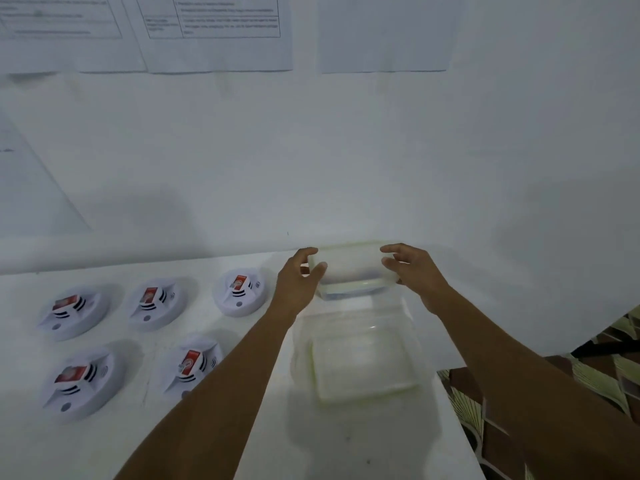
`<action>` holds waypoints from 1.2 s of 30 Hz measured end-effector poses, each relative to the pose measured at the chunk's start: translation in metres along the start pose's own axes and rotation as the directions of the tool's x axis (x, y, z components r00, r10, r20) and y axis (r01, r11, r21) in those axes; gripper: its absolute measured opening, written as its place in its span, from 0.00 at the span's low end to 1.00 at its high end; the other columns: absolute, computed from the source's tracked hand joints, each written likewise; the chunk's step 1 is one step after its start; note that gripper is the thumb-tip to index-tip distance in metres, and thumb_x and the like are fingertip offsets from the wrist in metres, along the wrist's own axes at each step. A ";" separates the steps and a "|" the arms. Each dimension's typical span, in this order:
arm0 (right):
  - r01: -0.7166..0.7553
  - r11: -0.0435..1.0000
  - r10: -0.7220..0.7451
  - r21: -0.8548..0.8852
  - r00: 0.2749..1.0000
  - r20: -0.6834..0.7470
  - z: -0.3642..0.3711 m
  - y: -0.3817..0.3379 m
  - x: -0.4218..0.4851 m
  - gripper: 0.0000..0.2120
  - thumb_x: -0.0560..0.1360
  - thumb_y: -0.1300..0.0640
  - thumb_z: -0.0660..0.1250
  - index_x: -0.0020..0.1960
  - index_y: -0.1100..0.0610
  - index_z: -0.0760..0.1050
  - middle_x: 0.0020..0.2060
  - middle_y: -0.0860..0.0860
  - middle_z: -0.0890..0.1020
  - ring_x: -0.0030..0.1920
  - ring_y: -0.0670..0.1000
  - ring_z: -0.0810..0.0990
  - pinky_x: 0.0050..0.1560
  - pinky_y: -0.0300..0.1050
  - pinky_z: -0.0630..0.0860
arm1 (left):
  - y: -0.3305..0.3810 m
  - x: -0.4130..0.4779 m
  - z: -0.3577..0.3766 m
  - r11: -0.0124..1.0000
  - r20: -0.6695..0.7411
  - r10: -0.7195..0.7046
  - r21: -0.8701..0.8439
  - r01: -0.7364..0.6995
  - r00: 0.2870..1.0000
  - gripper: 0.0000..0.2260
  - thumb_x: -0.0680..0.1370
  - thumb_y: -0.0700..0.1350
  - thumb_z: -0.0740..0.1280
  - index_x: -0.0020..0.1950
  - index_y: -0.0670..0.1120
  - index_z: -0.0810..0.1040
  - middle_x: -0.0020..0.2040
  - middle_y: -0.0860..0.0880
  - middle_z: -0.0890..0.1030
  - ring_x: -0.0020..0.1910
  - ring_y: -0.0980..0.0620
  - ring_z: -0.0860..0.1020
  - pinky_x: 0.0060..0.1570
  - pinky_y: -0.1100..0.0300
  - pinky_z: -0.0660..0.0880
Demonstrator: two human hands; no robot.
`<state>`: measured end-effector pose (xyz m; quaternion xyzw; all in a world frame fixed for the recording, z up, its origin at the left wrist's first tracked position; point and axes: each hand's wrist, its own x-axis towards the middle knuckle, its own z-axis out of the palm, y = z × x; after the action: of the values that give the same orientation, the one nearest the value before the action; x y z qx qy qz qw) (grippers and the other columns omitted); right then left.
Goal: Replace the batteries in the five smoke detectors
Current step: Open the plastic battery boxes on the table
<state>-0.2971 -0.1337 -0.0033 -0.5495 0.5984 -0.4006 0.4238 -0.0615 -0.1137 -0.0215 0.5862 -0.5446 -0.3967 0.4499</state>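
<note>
While my left hand (298,287) and right hand (414,271) grip a clear plastic box (349,266) by its ends, second clear box (360,362) just nearer, five smoke detectors (239,297) left on the table (259,441), red batteries (239,281) atop.

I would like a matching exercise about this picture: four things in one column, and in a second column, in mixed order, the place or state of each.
1. smoke detectors
2. far clear box
3. near clear box
4. printed sheets

A. on the wall
B. gripped by the left hand and the right hand
C. in two rows on the left of the table
D. on the table, untouched

Pairs: 1-C, 2-B, 3-D, 4-A
</note>
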 end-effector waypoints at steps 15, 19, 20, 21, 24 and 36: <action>-0.046 0.998 0.038 0.030 0.974 0.223 -0.010 -0.002 0.031 0.08 0.73 0.58 0.75 0.50 0.49 0.81 0.59 0.55 0.76 0.56 0.55 0.76 0.47 0.50 0.77 | 0.000 0.027 -0.008 0.999 0.154 0.047 0.015 -0.050 0.987 0.19 0.76 0.43 0.72 0.64 0.57 0.76 0.70 0.53 0.66 0.66 0.54 0.67 0.65 0.56 0.68; 0.010 1.000 -0.009 -0.021 0.997 0.073 -0.005 -0.006 0.033 0.12 0.70 0.55 0.78 0.52 0.46 0.81 0.58 0.54 0.75 0.52 0.53 0.77 0.44 0.47 0.78 | 0.002 0.033 -0.018 0.961 0.273 0.187 0.147 -0.233 0.944 0.16 0.74 0.45 0.74 0.60 0.55 0.78 0.66 0.55 0.73 0.61 0.66 0.71 0.64 0.54 0.70; 0.023 1.000 -0.023 -0.014 0.999 0.023 -0.002 -0.006 0.031 0.13 0.69 0.54 0.78 0.52 0.45 0.81 0.58 0.54 0.75 0.53 0.53 0.78 0.45 0.48 0.79 | 0.001 0.033 -0.019 0.949 0.249 0.202 0.189 -0.253 0.947 0.15 0.72 0.48 0.75 0.58 0.56 0.79 0.63 0.54 0.74 0.58 0.68 0.71 0.60 0.55 0.72; 0.032 0.999 -0.032 0.014 0.999 -0.004 0.001 -0.007 0.029 0.14 0.69 0.54 0.78 0.52 0.45 0.81 0.59 0.53 0.75 0.53 0.55 0.80 0.47 0.49 0.80 | 0.000 0.032 -0.020 0.937 0.212 0.209 0.236 -0.258 0.955 0.16 0.70 0.51 0.76 0.56 0.57 0.79 0.59 0.53 0.74 0.56 0.66 0.72 0.57 0.57 0.72; 0.020 0.993 -0.027 0.118 0.998 0.057 0.011 -0.005 0.022 0.13 0.71 0.54 0.77 0.54 0.46 0.82 0.62 0.54 0.75 0.52 0.56 0.82 0.52 0.51 0.81 | -0.004 0.023 -0.018 0.912 0.042 0.185 0.365 -0.188 0.982 0.20 0.67 0.57 0.76 0.56 0.57 0.77 0.49 0.51 0.73 0.45 0.61 0.73 0.45 0.66 0.71; -0.090 0.987 0.039 0.137 0.941 0.337 0.030 -0.015 0.019 0.13 0.75 0.64 0.71 0.56 0.50 0.78 0.53 0.62 0.81 0.49 0.60 0.81 0.52 0.56 0.81 | 0.001 0.017 0.009 0.979 0.055 0.083 0.184 -0.091 0.995 0.19 0.76 0.54 0.70 0.65 0.54 0.74 0.60 0.54 0.73 0.59 0.54 0.73 0.60 0.59 0.71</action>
<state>-0.2643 -0.1539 -0.0006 -0.5561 0.5038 -0.3316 0.5719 -0.0688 -0.1312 -0.0225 0.5919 -0.6147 -0.3375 0.3973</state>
